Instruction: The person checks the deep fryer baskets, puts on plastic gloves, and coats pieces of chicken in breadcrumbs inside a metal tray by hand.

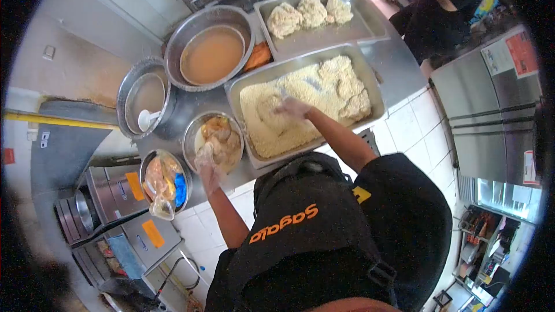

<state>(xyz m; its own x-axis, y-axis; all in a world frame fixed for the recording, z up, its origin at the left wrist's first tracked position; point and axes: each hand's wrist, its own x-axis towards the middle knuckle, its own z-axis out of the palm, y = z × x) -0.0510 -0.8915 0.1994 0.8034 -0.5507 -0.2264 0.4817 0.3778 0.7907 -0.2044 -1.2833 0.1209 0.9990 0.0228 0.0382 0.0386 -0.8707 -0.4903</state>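
My left hand (209, 172), in a clear plastic glove, is at the near left side of a metal bowl (188, 133). Its fingers are closed on a pale raw chicken piece (218, 145) in the bowl; the glove's sheen blurs the fingertips. My right hand (293, 107), also gloved, lies over the pale breading flour (263, 130) in a deep steel pan (234, 104). Its fingers are stretched out toward the left, touching a flour-covered mound. Coated chicken pieces (350, 89) rest at that pan's right side.
Behind stands another steel pan (370, 29) with three coated chicken pieces (312, 11). Two basins of cloudy liquid, a large one (173, 52) and one with a white scoop (147, 119), stand left. A bowl (145, 170) holds bagged chicken. A person (445, 11) is at upper right.
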